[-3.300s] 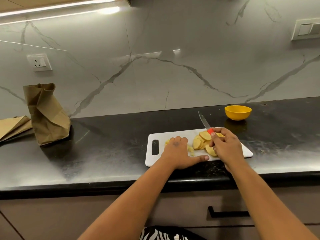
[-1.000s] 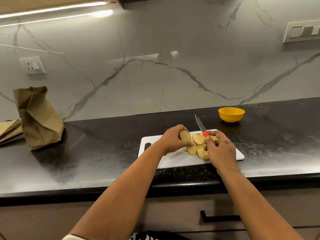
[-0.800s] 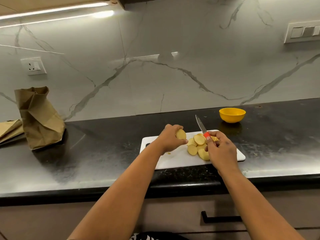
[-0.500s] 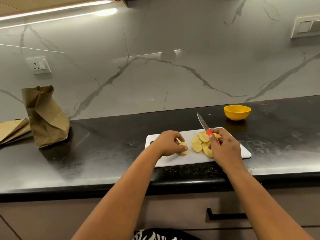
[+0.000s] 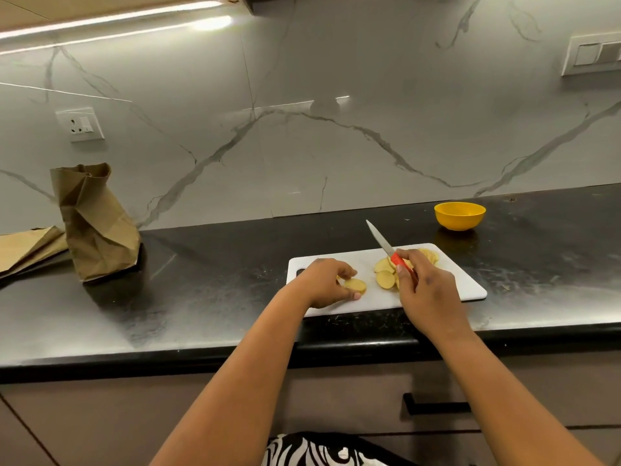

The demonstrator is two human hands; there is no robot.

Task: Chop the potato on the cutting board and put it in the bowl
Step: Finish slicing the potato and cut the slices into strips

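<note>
A white cutting board (image 5: 463,284) lies on the black counter. On its left part my left hand (image 5: 324,282) holds a stack of potato slices (image 5: 355,284) flat against the board between curled fingers and thumb. A pile of loose potato slices (image 5: 384,277) lies in the board's middle, partly hidden behind my right hand (image 5: 426,294). That hand grips a knife (image 5: 381,240) by its red handle, the blade raised and pointing up to the left. A yellow bowl (image 5: 459,215) stands behind the board's right end.
A crumpled brown paper bag (image 5: 92,223) stands at the counter's left, with a flat paper bag (image 5: 27,245) beside it. The marble wall carries a socket (image 5: 80,124) and switches (image 5: 593,55). A drawer handle (image 5: 437,406) sits below the counter edge.
My left hand picked slices off the pile, lifted them, then set them down on the board's left part. My right hand kept the knife raised by the pile.
</note>
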